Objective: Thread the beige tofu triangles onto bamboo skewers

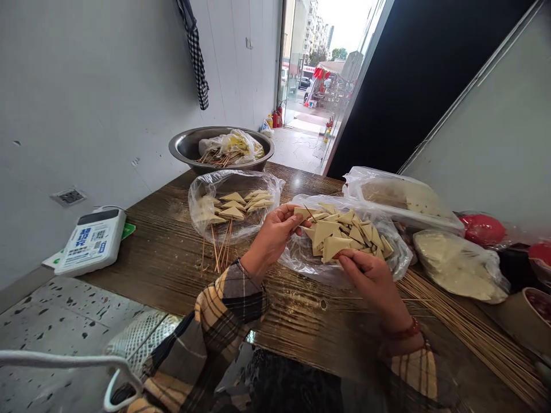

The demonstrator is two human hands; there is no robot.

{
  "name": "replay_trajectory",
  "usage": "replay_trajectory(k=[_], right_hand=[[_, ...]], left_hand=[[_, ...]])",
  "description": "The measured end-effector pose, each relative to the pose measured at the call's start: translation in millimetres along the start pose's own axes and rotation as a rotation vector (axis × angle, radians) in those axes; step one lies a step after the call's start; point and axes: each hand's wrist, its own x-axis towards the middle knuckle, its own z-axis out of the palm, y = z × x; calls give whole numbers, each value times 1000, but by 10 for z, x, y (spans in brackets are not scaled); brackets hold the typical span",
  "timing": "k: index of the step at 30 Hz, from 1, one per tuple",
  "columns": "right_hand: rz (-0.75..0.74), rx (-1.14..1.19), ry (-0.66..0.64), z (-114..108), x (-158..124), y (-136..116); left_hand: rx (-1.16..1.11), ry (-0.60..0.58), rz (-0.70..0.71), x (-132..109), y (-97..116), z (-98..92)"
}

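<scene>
Between the thumb and fingers of my left hand (273,235) is a pale tan tofu-skin triangle (304,213), and a thin skewer tip (310,215) shows beside it. My right hand (372,281) pinches another folded triangle (334,248) by its edge. Both hands are over a clear plastic bag (398,252) heaped with loose triangles (355,234). To the left, a second plastic bag (198,209) holds several triangles on skewers (232,207), whose bamboo sticks (220,252) point toward me on the wooden table (284,321).
A metal basin (178,150) with bagged skewers stands at the back left. A white device (91,244) sits near the left wall. A bundle of bamboo sticks (469,332), a bag of pale food (462,267), a plastic-covered tray (430,215) and a bowl (523,318) line the right.
</scene>
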Motion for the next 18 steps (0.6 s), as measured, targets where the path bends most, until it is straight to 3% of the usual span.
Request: replay_trajectory(k=[9,18], right_hand=[[-32,-51,-52,-26,-103,154],[-59,-68,-90,28,-110,132]], left_hand=[[-149,104,-56,-25,74,-31],[-212,142,-138,2,35,-59]])
